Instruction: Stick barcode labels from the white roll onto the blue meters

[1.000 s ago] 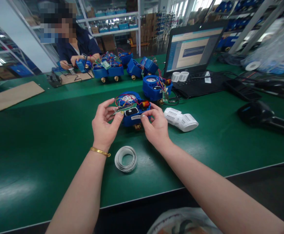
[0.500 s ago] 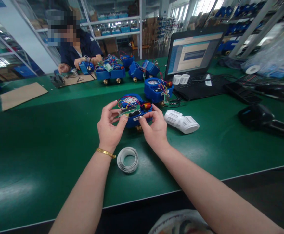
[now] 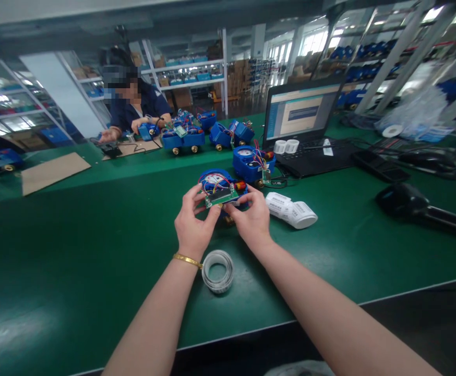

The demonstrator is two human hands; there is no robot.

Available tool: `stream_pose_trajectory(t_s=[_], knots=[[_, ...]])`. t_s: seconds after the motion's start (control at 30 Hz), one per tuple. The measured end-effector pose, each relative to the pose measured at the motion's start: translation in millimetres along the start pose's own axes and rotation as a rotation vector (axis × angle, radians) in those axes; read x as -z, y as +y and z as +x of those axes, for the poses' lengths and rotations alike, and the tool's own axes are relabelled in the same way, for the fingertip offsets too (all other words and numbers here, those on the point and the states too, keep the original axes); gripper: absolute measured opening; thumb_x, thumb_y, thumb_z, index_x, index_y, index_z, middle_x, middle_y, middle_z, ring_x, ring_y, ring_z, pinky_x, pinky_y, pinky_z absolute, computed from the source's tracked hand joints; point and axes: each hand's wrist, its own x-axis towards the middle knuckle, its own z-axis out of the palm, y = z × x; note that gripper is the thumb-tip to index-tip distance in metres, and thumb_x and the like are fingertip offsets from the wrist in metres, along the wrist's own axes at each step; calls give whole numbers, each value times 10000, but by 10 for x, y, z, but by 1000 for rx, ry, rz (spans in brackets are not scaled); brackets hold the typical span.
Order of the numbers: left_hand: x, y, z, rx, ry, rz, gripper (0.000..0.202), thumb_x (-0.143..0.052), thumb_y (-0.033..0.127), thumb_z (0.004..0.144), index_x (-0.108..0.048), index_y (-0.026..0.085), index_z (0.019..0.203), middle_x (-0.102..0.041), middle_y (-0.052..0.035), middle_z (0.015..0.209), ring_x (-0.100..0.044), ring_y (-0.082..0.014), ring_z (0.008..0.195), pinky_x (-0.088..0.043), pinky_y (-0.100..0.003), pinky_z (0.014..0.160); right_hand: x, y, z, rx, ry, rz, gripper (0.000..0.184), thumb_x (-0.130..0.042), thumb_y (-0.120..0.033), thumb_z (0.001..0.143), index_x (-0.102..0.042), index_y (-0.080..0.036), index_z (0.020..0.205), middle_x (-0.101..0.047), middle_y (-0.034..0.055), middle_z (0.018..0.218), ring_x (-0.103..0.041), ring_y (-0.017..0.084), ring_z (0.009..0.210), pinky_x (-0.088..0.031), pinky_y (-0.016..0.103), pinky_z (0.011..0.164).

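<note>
A blue water meter [image 3: 217,175] with a round dial, coloured wires and a brass fitting underneath is between my two hands. A green circuit board [image 3: 223,196] with a dark strip is tilted up in front of it. My left hand [image 3: 196,222] pinches the board's left end, thumb on its lower edge. My right hand [image 3: 250,216] is closed around the meter's right side, its thumb near the board's lower corner. An orange-red wrapped part [image 3: 239,186] shows by the right fingers. Below the hands lies a roll of labels [image 3: 217,271].
Behind stands another wired blue meter [image 3: 247,163]. A laptop [image 3: 302,117], label strips [image 3: 290,210] and a black scanner [image 3: 402,203] lie to the right. A co-worker [image 3: 138,104] handles a blue meter across the table, near cardboard [image 3: 56,172] and several meters.
The circuit board has been tipped up, so its face now shows more. The whole view has shifted, with things appearing lower. Both hands remain at the meter.
</note>
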Motion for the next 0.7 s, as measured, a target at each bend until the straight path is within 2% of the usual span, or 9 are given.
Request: stream_pose_trajectory(t_s=[0.13, 0.23, 0.3, 0.4, 0.47, 0.53, 0.6, 0.7], knots=[[12, -22, -1, 19, -4, 20, 498, -652, 306, 765, -463, 215, 1216, -598, -64, 1099, -592, -198, 1007, -536, -328, 815, 67, 100, 94, -66, -53, 190, 417, -704, -358, 647, -375, -234, 872, -632, 115, 1062, -611, 247, 964, -493, 448, 819], [62, -14, -21, -38, -77, 12, 640, -689, 249, 686, -410, 203, 1260, -508, -100, 1212, -517, -232, 1119, -491, -384, 910, 151, 166, 128, -49, -145, 257, 370, -633, -367, 701, -419, -228, 969, -626, 115, 1075, -609, 230, 1008, -505, 424, 846], [115, -17, -27, 22, -140, -93, 742, -696, 230, 629, -366, 201, 1293, -425, -114, 1307, -443, -249, 1206, -407, -407, 1013, 207, 213, 124, -43, -198, 271, 365, -595, -372, 728, -453, -221, 1029, -616, 126, 1111, -600, 231, 1044, -491, 436, 889], [165, -73, 20, 312, -109, -252, 699, -590, 303, 716, -284, 197, 1335, -360, -124, 1380, -386, -237, 1263, -311, -407, 1079, 254, 302, 85, -58, -261, 240, 403, -580, -379, 721, -500, -215, 1080, -606, 145, 1151, -608, 265, 1035, -481, 493, 900], [152, -126, 91, 520, -64, -250, 590, -489, 348, 793, -295, 155, 1316, -403, -166, 1341, -452, -245, 1205, -354, -434, 1037, 263, 377, 47, -73, -306, 212, 425, -590, -378, 687, -529, -207, 1071, -627, 157, 1105, -635, 303, 965, -498, 538, 849], [109, -150, 166, 721, -96, -240, 467, -455, 358, 812, -431, 99, 1199, -541, -192, 1166, -580, -251, 1018, -455, -447, 917, 277, 475, 6, -109, -355, 168, 446, -594, -394, 654, -540, -206, 1054, -651, 155, 1030, -650, 332, 906, -520, 550, 795], [56, -136, 228, 916, -191, -301, 315, -455, 338, 803, -583, 91, 950, -641, -136, 862, -637, -209, 741, -531, -397, 750, 300, 596, -18, -167, -398, 80, 484, -603, -434, 629, -534, -229, 1062, -664, 125, 964, -647, 334, 918, -542, 506, 783], [-16, -125, 319, 1139, -278, -414, 188, -545, 277, 725, -613, 114, 660, -603, -74, 624, -577, -163, 518, -530, -340, 571, 284, 761, 20, -164, -423, -16, 442, -594, -485, 681, -543, -272, 1064, -649, 95, 830, -660, 332, 823, -567, 471, 666]])
